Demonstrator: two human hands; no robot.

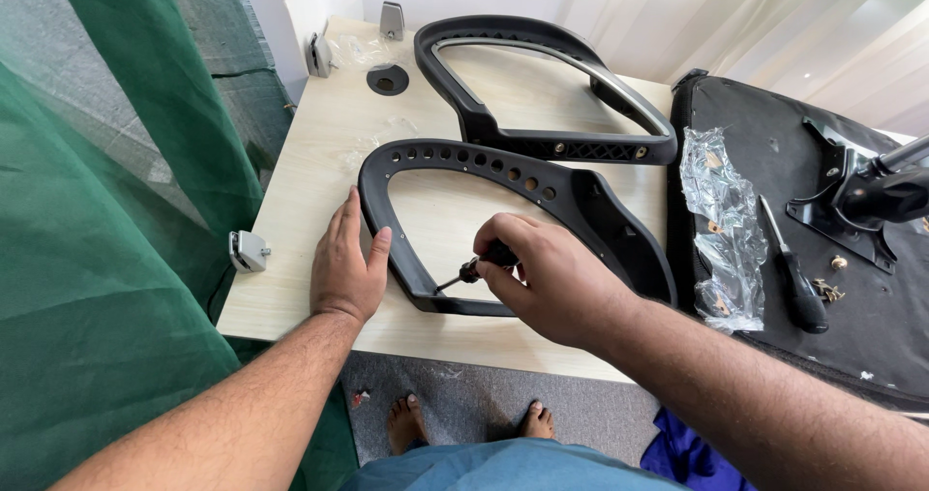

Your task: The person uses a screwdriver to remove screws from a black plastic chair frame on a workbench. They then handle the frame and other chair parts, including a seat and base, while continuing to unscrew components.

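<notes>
Screwdriver (479, 267) inside right-hand (542, 273) grip

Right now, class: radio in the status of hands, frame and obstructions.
Left hand flat, bracing near frame. Right hand gripping small screwdriver, tip on frame. Nothing in the way.

Bare bench (319, 143) lies open at your 11 o'clock, and inside the near frame (590, 210). At 12 the far frame (484, 123) blocks you; at 3, the seat (871, 317) with wrapper (721, 230) and screwdriver (798, 288); at 9, the green net (97, 259).
</notes>
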